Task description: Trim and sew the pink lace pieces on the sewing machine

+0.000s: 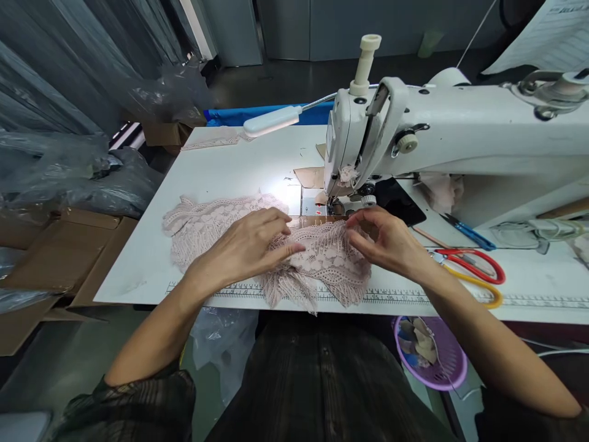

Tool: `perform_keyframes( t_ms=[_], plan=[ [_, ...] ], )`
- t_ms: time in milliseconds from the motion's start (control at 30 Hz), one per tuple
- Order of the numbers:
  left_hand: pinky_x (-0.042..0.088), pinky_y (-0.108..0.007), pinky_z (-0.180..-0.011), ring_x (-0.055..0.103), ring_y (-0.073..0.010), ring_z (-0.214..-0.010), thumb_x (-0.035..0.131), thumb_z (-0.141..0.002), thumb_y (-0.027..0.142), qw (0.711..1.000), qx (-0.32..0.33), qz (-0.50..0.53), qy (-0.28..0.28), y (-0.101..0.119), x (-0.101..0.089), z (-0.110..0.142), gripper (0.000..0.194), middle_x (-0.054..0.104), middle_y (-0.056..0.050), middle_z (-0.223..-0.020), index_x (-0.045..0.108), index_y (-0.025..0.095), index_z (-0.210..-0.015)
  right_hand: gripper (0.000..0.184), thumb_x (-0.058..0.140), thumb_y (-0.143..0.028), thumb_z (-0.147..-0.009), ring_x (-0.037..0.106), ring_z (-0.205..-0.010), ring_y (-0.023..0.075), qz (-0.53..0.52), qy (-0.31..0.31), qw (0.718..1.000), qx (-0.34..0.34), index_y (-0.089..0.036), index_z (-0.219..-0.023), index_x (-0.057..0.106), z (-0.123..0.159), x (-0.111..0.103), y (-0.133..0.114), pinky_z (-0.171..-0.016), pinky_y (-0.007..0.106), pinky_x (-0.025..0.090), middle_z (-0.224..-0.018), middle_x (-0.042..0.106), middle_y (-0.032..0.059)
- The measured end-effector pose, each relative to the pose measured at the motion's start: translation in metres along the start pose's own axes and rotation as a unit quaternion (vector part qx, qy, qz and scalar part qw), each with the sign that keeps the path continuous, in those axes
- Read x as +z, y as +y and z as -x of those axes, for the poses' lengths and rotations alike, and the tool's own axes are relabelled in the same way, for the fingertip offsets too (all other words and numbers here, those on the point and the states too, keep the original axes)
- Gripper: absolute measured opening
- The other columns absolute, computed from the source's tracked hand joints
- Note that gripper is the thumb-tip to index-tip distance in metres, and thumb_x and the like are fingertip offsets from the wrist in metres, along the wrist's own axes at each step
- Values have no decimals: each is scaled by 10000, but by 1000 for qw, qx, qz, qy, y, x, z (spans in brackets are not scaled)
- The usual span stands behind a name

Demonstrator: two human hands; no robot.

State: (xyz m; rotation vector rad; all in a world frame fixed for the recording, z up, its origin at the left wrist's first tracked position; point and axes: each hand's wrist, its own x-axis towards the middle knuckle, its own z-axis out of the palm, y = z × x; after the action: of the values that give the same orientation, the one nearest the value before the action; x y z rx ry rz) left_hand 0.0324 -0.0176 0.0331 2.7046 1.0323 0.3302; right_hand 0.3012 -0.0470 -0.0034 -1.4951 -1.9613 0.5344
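Observation:
A pale pink piece of lace fabric (317,252) with fringed edges lies bunched across the table front, below the needle area of the white sewing machine (359,132). My left hand (257,242) rests over its middle, thumb and fingers apart, palm down on the lace. At the fabric's right end, my right hand (386,239) pinches the upper edge between thumb and fingers, just right of the presser foot (332,207). More of the lace spreads out left of my left hand. The fingertips of the right hand partly hide the edge they grip.
Red and yellow-handled scissors (478,267) and a blue-handled tool (473,233) lie right of my right hand. A ruler strip (396,296) runs along the table's front edge. A lit lamp (272,121) hangs over the table. Below stands a purple basket (453,368) with scraps; cardboard boxes (64,252) sit left.

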Motion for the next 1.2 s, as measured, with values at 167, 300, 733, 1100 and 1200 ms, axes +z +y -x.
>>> perform_keyframes(
  t_ms=[167,300,733,1100,1200],
  plan=[
    [482,-327,-744,604,-216,-866,442,-1001,464,997,-15,-37,-61,7,19,-23,379,619,-87,-936,624,133,-968,280,533,-248,-899,598,-1092,296,45,-32,991,-124,-148,-1123,668,-9,21,-6,-960,485,479,-1130,674,148],
    [486,-357,-783,586,-231,-917,523,-965,417,996,28,-52,-71,7,33,-22,302,610,-107,-1039,621,131,-976,337,529,-205,-905,498,-1215,341,123,-119,965,-199,-156,-1223,630,-11,32,-1,-966,553,470,-1271,586,185],
    [497,-349,-779,626,-201,-871,557,-940,209,986,160,-33,-25,-2,40,-4,126,677,-80,-1002,650,151,-1002,454,627,-370,-899,540,-1037,304,107,-117,967,-201,-99,-1257,567,40,25,-2,-868,470,488,-1141,608,177],
    [505,-269,-716,677,-161,-856,418,-1027,290,996,67,67,8,-6,38,-20,219,701,-54,-1024,561,171,-1143,335,453,-147,-874,656,-971,256,52,-21,990,-127,-164,-1155,633,26,35,5,-846,399,530,-1069,712,123],
    [524,-356,-780,658,-231,-935,536,-968,397,995,82,-16,57,6,44,-22,349,683,-110,-1071,543,133,-1196,342,454,-149,-857,673,-976,250,32,-3,994,-100,-192,-1133,653,20,33,2,-852,398,536,-1084,727,94]
  ],
)
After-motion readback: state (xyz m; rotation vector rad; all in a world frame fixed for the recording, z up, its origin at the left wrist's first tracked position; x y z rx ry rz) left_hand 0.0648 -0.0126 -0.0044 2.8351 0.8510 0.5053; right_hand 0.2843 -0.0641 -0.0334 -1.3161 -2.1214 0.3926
